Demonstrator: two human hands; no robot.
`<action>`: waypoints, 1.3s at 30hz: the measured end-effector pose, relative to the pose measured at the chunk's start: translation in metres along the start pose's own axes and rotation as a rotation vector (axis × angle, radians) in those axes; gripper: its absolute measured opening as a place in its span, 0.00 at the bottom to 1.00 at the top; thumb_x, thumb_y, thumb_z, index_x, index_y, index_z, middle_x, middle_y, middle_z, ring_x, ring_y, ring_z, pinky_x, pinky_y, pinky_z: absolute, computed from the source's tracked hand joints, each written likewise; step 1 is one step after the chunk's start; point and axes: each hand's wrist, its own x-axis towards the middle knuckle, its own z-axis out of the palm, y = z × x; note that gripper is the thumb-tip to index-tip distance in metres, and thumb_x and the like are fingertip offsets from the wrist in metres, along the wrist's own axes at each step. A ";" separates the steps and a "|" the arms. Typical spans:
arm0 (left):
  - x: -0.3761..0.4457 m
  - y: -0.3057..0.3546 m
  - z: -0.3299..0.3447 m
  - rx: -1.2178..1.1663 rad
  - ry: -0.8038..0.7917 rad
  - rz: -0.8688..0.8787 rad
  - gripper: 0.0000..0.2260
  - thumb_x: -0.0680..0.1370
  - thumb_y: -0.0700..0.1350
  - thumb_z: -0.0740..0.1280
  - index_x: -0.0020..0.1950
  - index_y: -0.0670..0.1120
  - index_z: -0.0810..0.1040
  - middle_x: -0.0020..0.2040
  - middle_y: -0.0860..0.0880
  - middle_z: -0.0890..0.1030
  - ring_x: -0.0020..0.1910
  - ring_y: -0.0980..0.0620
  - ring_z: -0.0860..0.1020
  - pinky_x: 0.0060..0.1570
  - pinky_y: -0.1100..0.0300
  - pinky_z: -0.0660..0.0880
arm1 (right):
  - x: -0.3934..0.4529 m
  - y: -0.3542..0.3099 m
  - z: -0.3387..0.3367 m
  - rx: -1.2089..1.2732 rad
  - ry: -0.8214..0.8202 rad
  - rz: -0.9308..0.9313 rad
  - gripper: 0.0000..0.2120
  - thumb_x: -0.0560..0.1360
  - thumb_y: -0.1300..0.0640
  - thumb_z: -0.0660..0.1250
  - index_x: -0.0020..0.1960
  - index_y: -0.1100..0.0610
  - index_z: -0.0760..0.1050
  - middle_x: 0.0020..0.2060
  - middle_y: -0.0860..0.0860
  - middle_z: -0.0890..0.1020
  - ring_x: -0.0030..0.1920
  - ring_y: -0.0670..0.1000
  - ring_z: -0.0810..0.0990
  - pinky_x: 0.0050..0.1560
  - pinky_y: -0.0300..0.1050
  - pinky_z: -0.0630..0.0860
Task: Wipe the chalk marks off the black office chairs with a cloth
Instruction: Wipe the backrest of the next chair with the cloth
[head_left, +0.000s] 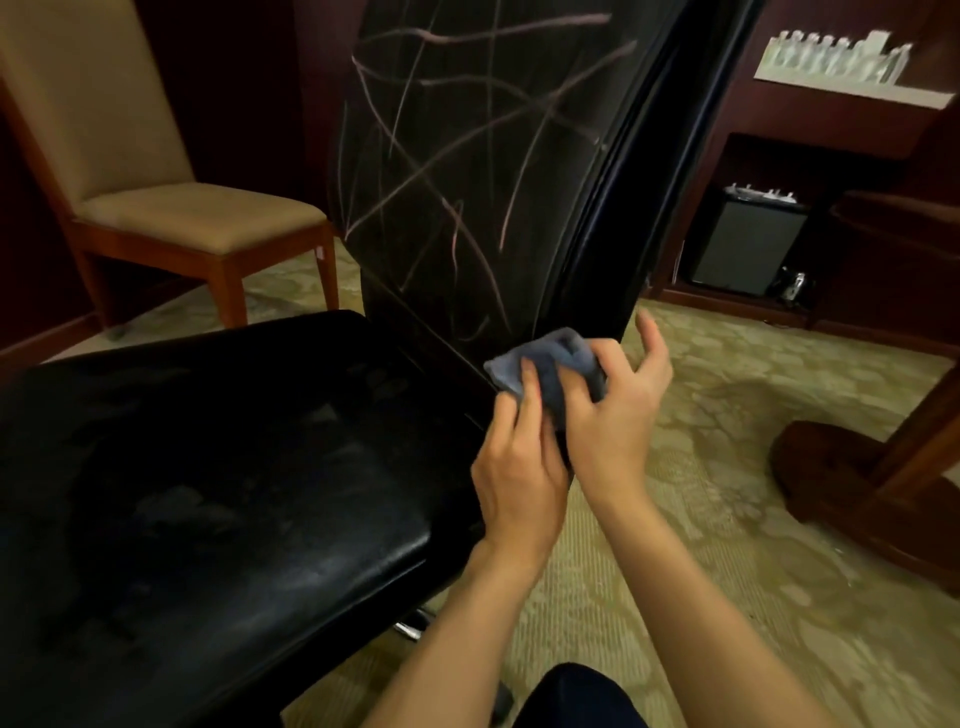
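Chair (218, 467), black and glossy, fills the left and middle of the view: its seat spreads low at the left and its back (467, 171) rises tilted toward the upper right. Pale chalk marks (447, 156) criss-cross the back in long thin strokes, from near its top down to just above the seat joint. A bunched blue-grey cloth (550, 364) sits at the bottom of the back, by its right edge, just where back and seat meet. Both hands are on it. The left hand (519, 467) comes up from below, its fingers curled onto the cloth's near side, with one fingertip lying on top of the fabric. The right hand (618, 415) pinches the cloth's right side with thumb and a finger; its other fingers are lifted and spread apart, clear of the fabric. Patterned carpet (701, 545) lies under everything. A tan upholstered chair (156, 156) with wooden legs stands behind the seat at the upper left. A dark wooden table base (857, 478) rests on the carpet at the right, and dark wooden shelving (810, 145) lines the far right wall.
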 end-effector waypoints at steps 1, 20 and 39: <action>-0.004 -0.004 0.002 0.038 -0.049 -0.010 0.21 0.83 0.46 0.56 0.76 0.43 0.68 0.59 0.47 0.77 0.49 0.49 0.80 0.40 0.55 0.79 | -0.001 0.010 0.002 -0.025 -0.024 0.017 0.02 0.77 0.56 0.69 0.45 0.53 0.77 0.76 0.56 0.61 0.76 0.54 0.58 0.73 0.53 0.62; 0.033 -0.050 -0.023 -0.433 -0.363 -0.533 0.17 0.79 0.43 0.69 0.68 0.51 0.78 0.52 0.56 0.80 0.49 0.66 0.78 0.54 0.66 0.77 | -0.037 0.031 0.015 0.077 -0.109 0.361 0.05 0.77 0.59 0.69 0.43 0.52 0.80 0.28 0.54 0.75 0.29 0.46 0.73 0.32 0.52 0.71; 0.107 -0.114 0.032 -0.362 -0.683 -0.751 0.21 0.67 0.57 0.63 0.59 0.58 0.79 0.51 0.50 0.84 0.53 0.48 0.83 0.55 0.49 0.81 | -0.007 0.039 0.130 0.379 0.329 0.833 0.08 0.80 0.63 0.64 0.52 0.51 0.76 0.49 0.59 0.83 0.51 0.59 0.83 0.53 0.57 0.80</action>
